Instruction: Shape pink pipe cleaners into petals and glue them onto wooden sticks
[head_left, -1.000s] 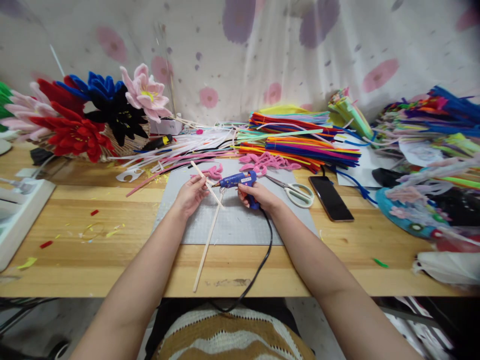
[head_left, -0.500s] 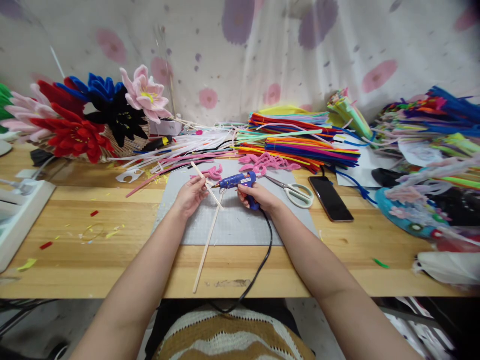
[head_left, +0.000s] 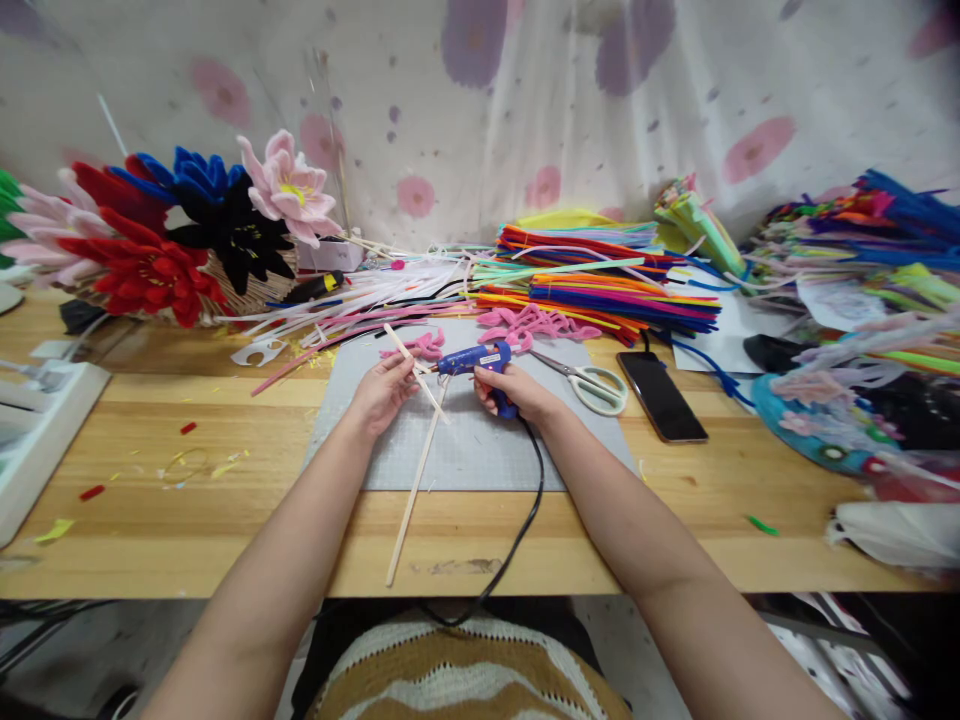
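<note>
My left hand (head_left: 384,395) pinches a thin pale wooden stick (head_left: 431,399), which slants down to the right past the fingers. My right hand (head_left: 514,392) is wrapped round the handle of a blue glue gun (head_left: 472,358). The gun's nozzle points left and is at the stick, close to my left fingertips; whether it touches I cannot tell. A second wooden stick (head_left: 414,500) lies below, running from the grey cutting mat (head_left: 480,465) towards the table's front edge. Pink pipe-cleaner shapes (head_left: 532,325) lie at the back of the mat.
Scissors (head_left: 596,390) and a phone (head_left: 661,397) lie to the right. Bundles of coloured pipe cleaners (head_left: 600,300) line the back. Fuzzy flowers (head_left: 172,250) stand at the left, above a white power strip (head_left: 45,430). The gun's black cord (head_left: 525,530) hangs over the front edge.
Hardly anything differs. The glue gun's nozzle has shifted very slightly left along the stick, while both hands keep their hold.
</note>
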